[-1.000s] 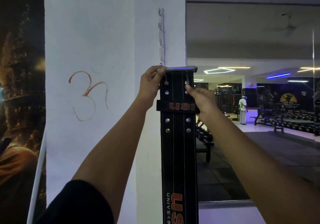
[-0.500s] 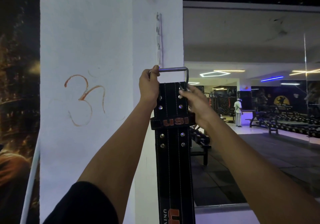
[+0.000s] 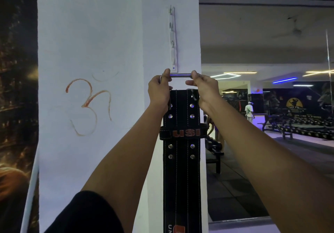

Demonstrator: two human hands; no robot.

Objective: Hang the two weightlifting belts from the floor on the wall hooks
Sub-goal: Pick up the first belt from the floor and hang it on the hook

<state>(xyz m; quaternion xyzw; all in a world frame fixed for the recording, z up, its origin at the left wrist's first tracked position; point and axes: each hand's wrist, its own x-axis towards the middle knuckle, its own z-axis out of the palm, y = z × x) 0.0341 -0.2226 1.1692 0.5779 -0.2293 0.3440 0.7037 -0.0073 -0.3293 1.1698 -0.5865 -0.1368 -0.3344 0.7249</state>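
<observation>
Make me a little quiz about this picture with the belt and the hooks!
1. True or false: both hands grip the buckle bar at the top of the belt.
2. Where is the hook rack compared with the bar? A) above it B) below it C) behind the camera
3. Fill in: the red letters on the belt's loop spell ___.

Key: 1 true, the left hand and right hand each pinch one end. 2 A, it runs up the white pillar. 3 USI.
</observation>
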